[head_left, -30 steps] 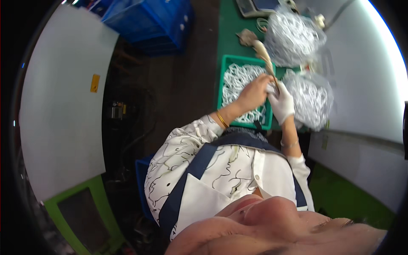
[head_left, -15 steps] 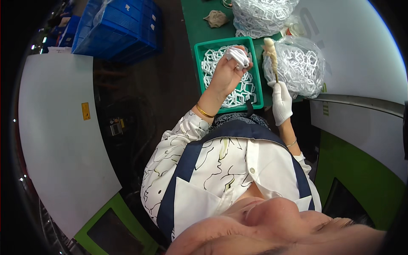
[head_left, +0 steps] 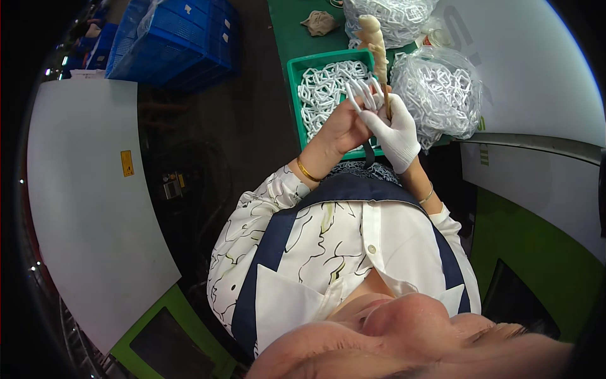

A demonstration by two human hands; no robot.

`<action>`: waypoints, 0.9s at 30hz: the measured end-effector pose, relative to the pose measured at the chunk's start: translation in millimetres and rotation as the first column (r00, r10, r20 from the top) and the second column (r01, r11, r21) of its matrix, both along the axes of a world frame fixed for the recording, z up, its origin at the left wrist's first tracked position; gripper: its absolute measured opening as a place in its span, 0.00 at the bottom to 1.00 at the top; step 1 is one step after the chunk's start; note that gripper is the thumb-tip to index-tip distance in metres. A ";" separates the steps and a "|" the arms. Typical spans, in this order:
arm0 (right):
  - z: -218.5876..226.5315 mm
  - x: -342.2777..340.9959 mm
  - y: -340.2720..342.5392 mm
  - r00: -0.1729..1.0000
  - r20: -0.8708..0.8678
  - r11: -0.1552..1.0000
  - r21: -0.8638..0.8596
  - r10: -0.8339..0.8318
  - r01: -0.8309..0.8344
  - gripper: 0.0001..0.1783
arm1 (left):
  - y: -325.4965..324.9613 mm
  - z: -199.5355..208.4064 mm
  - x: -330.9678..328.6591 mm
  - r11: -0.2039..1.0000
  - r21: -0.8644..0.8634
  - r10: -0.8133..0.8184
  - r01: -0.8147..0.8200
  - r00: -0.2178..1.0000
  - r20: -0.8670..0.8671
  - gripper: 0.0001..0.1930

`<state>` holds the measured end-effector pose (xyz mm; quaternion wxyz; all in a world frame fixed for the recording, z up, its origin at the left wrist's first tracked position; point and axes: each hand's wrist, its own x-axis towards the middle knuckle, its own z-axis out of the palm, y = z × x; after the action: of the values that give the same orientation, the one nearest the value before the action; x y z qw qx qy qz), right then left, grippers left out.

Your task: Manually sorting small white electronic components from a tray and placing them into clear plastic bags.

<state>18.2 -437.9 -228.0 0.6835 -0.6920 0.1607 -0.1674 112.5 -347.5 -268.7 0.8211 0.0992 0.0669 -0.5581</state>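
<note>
My bare left hand [head_left: 346, 128] is closed on several white angular plastic loops [head_left: 361, 96], fanned out at the fingertips. My right hand [head_left: 400, 140], in a white glove, grips a thin stick [head_left: 387, 101]. Its far end carries a lumpy cream-coloured mass [head_left: 374, 45] and points away from me. Both hands meet above the near right part of a green tray [head_left: 293, 95]; the gloved thumb is against or very near the loops. Many similar white loops [head_left: 319, 88] lie in the tray. Exact finger contact is partly hidden.
Right of the tray stands a clear plastic bag [head_left: 437, 95] full of white loops. Another such bag [head_left: 391, 19] sits behind it. A crumpled beige cloth [head_left: 320, 23] lies on the green table [head_left: 291, 35]. Blue crates [head_left: 180, 41] stand at the far left.
My right hand has brought the stick leftward to my left hand. The left hand has shifted slightly nearer to me, and its bunched loops are now fanned out.
</note>
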 end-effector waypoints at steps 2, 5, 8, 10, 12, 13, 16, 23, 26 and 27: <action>-1.8 0.4 1.1 1.000 -0.016 0.997 -0.072 0.003 -0.004 0.12 | 0.5 1.0 -1.4 0.999 0.026 0.018 -0.018 0.999 0.031 0.14; -10.1 2.6 1.0 0.997 -0.067 0.983 -0.182 -0.033 0.020 0.12 | -0.9 -4.8 -9.6 0.949 0.252 0.128 -0.188 0.963 0.237 0.14; -27.1 1.2 -5.6 0.989 -0.148 0.998 -0.068 -0.027 0.017 0.10 | 0.8 -5.7 -7.3 0.867 0.354 0.066 -0.350 0.786 0.614 0.16; -16.3 -1.6 -8.4 0.981 -0.194 0.997 -0.068 0.026 -0.040 0.10 | 2.4 0.0 -0.3 0.801 0.252 -0.013 -0.542 0.405 0.914 0.16; -13.8 -5.2 -11.2 0.968 -0.222 0.981 -0.127 0.118 -0.149 0.09 | 3.1 -1.9 11.7 0.858 0.320 -0.118 -0.401 0.452 0.884 0.16; -13.2 -7.3 -12.3 0.967 -0.227 0.981 -0.126 0.115 -0.146 0.09 | 5.3 -0.8 13.6 0.889 0.385 -0.230 -0.249 0.485 0.844 0.16; -8.1 -7.8 -15.0 0.988 -0.094 0.969 0.228 0.119 -0.095 0.07 | 2.3 -0.3 9.9 0.947 0.299 -0.129 -0.118 0.713 0.690 0.12; -13.0 -10.3 -21.5 0.996 -0.081 0.999 -0.024 -0.027 0.025 0.08 | 0.3 -16.8 11.2 1.000 0.024 0.003 -0.010 0.953 0.302 0.10; -4.3 -10.1 -17.2 0.991 -0.127 0.998 -0.030 0.049 -0.053 0.10 | 1.4 -18.9 12.8 0.997 0.074 -0.010 -0.010 0.965 0.264 0.12; -3.9 -10.5 -16.3 0.984 -0.155 0.994 -0.058 0.086 -0.096 0.10 | 0.4 -13.2 12.3 0.996 0.090 -0.021 -0.003 0.966 0.258 0.14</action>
<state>7.7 -454.2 -231.8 0.6533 -0.7313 0.1750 -0.0880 124.8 -347.1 -281.9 0.8150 0.2080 -0.0162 -0.5405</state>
